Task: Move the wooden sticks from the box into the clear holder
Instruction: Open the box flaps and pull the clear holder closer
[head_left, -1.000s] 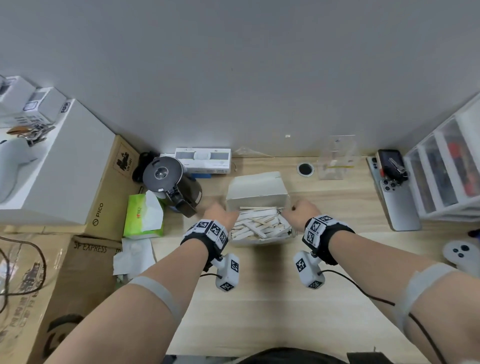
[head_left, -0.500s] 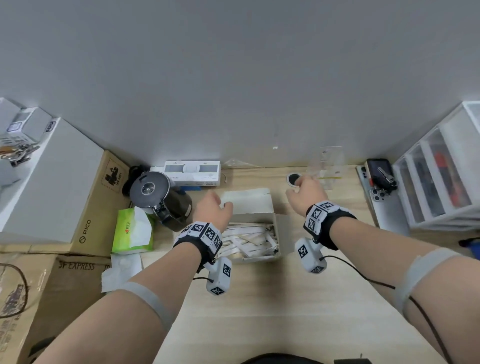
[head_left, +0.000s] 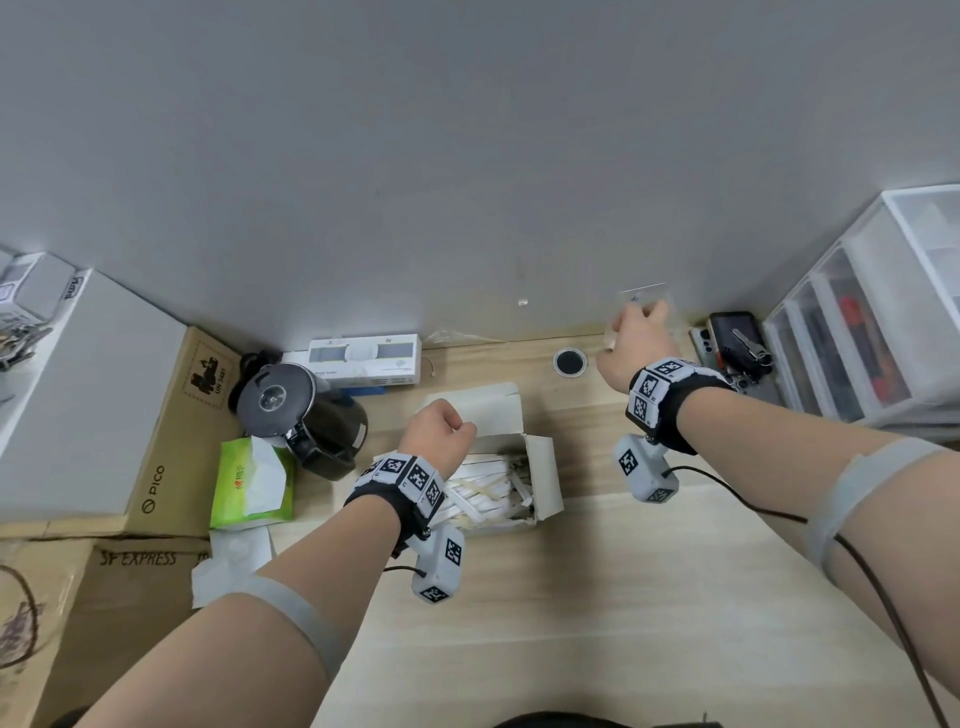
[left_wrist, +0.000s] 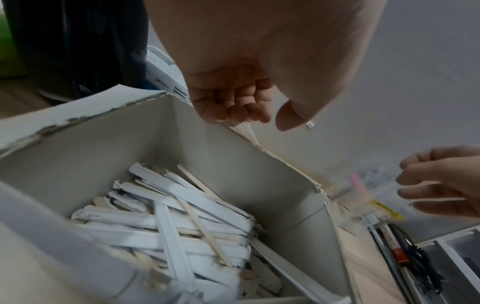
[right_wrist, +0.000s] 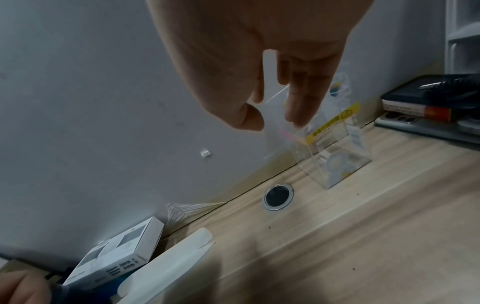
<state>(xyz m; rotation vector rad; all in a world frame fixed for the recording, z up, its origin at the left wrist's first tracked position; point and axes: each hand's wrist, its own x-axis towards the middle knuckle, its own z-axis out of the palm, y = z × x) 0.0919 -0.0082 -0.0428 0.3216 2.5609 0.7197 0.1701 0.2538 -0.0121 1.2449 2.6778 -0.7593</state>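
- A white cardboard box (head_left: 498, 467) sits open near the middle of the wooden desk (head_left: 597, 597), its lid flap folded back toward the wall. Inside lie the wooden sticks (left_wrist: 182, 222), many in white paper sleeves, a few bare, heaped crosswise.
- The left hand (head_left: 439, 431) hangs over the box's far edge. Its fingers (left_wrist: 233, 107) are curled in toward the palm with the thumb apart; they seem to hold nothing, though the wrist view is blurred.
- To do this step well, that hand should probably steady the box, or pinch a few sticks lying the same way rather than grab the tangle.
- The right hand (head_left: 631, 338) is at the desk's back edge, right of a round cable hole (head_left: 570, 361). Its fingers (right_wrist: 298, 98) point down, slightly apart, at the top of the clear holder (right_wrist: 335, 148), which stands upright by the wall.
- Whether they touch it is unclear. A grip on the holder's side walls would likely suit it, keeping it upright.
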